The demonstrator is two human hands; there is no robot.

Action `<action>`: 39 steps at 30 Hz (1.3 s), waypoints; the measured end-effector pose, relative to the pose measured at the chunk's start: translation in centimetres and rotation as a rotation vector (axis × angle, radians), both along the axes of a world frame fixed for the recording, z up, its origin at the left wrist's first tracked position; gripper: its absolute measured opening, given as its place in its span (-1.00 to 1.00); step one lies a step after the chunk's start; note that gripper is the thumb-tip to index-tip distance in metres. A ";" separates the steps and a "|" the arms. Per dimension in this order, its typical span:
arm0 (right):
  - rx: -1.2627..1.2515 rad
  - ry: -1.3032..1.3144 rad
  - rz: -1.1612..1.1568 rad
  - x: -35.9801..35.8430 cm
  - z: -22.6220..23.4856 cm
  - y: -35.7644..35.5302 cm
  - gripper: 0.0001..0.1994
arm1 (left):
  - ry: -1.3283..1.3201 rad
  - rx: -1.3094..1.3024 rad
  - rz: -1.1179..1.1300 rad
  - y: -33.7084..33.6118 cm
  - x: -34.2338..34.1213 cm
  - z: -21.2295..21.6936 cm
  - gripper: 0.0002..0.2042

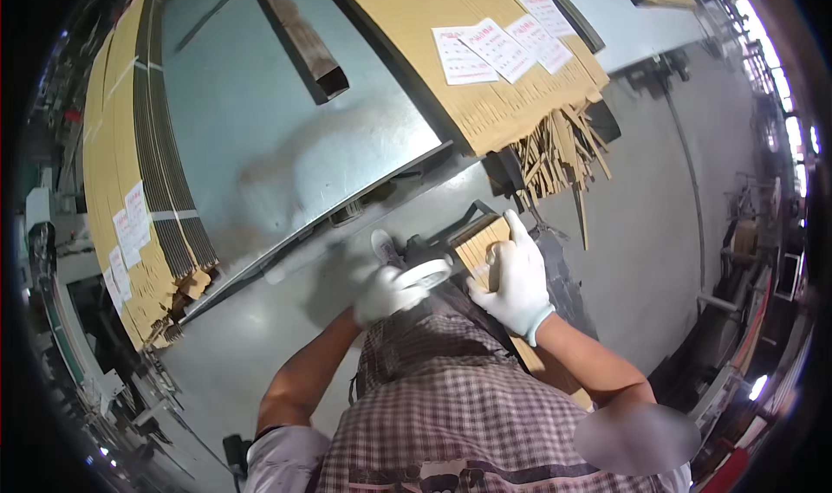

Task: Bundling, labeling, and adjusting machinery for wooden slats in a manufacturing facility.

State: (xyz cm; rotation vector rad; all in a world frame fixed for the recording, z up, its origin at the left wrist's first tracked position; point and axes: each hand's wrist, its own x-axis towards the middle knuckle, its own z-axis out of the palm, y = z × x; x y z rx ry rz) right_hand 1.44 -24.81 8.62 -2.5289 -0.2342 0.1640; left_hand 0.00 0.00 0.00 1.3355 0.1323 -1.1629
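Both my hands wear white gloves. My left hand [387, 294] holds a roll of pale tape [427, 273] at waist height. My right hand [518, 278] grips the end of a bundle of thin tan cardboard strips [478, 242] that runs back along my right side under my forearm. The tape roll sits just left of the bundle's end, close to it. My checked shirt fills the lower middle of the view.
A large stack of tan cardboard strips [451, 51] with white paper sheets [498, 47] lies ahead, loose strips [559, 159] spilling at its end. A grey-blue metal table [277, 138] is to the left, another cardboard stack [121, 190] beyond it. Grey floor [641, 233] lies to the right.
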 end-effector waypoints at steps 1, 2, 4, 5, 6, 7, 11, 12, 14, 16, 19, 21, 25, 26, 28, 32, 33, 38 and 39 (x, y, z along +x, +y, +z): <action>-0.039 0.018 0.007 -0.5 0.8 0.0 -0.52 | -0.178 -0.233 0.134 0.0 -0.6 2.2 -0.62; -0.075 0.033 0.015 -0.9 1.4 -0.2 -0.54 | -0.356 -0.465 0.269 0.0 -0.9 4.5 -0.66; -0.005 0.005 0.053 1.4 -1.7 0.7 -0.48 | -0.438 -0.411 0.263 -2.4 3.4 5.7 -0.70; 0.049 0.036 0.149 1.1 -1.5 -0.6 -0.42 | -0.473 -0.353 0.327 -5.4 2.9 7.3 -0.74; 0.252 0.154 0.298 1.5 -1.7 -3.2 -0.14 | -0.459 -0.197 0.320 -7.8 2.6 7.2 -0.74; 0.717 0.375 0.102 1.4 -0.1 -4.4 0.09 | -0.446 -0.045 0.299 -9.4 3.5 7.7 -0.75; 0.076 -0.151 0.502 6.0 9.6 -4.2 -0.04 | -0.538 0.122 0.078 -12.3 5.3 7.5 -0.70; -0.196 0.116 0.481 6.3 10.5 -2.9 -0.20 | -0.690 0.230 0.041 -12.8 5.1 6.3 -0.58; -0.494 0.280 0.467 7.1 9.9 -2.8 -0.59 | -1.114 0.387 0.093 -13.5 6.1 5.0 -0.38; -0.545 0.369 0.495 8.1 10.6 -3.4 -0.64 | -1.302 0.418 0.072 -12.9 6.9 4.9 -0.32; -0.614 0.441 0.534 8.8 10.6 -4.4 -0.73 | -0.931 0.389 -0.186 -12.0 7.6 6.6 -0.26; -0.721 0.444 0.455 9.4 7.0 -4.1 -0.72 | -0.973 0.378 -0.133 -11.6 7.3 6.4 -0.25; -0.707 0.524 0.307 10.3 -3.3 -4.8 -0.73 | -0.976 0.286 -0.076 -12.6 6.4 5.8 -0.09; -0.664 0.565 0.281 10.6 -3.9 -4.4 -0.73 | -0.981 0.288 -0.134 -12.0 6.7 6.2 0.00; -0.541 0.524 0.254 11.6 -2.9 -2.8 -0.72 | -0.932 0.279 -0.052 -10.8 6.4 6.0 0.00; -0.460 0.415 0.253 10.7 -6.4 -4.2 -0.79 | -1.187 0.196 0.250 -7.9 7.1 5.2 -0.24; -0.534 0.422 0.232 10.1 -7.2 -4.8 -0.82 | -1.145 0.152 0.450 -6.3 8.3 3.9 -0.32; -0.142 0.369 0.010 8.0 -1.9 -7.0 -0.74 | -1.101 0.631 0.846 5.5 22.8 0.8 -0.16; -0.044 0.339 -0.058 6.2 -2.2 -9.5 -0.73 | -1.032 0.495 0.798 3.9 24.6 2.2 -0.14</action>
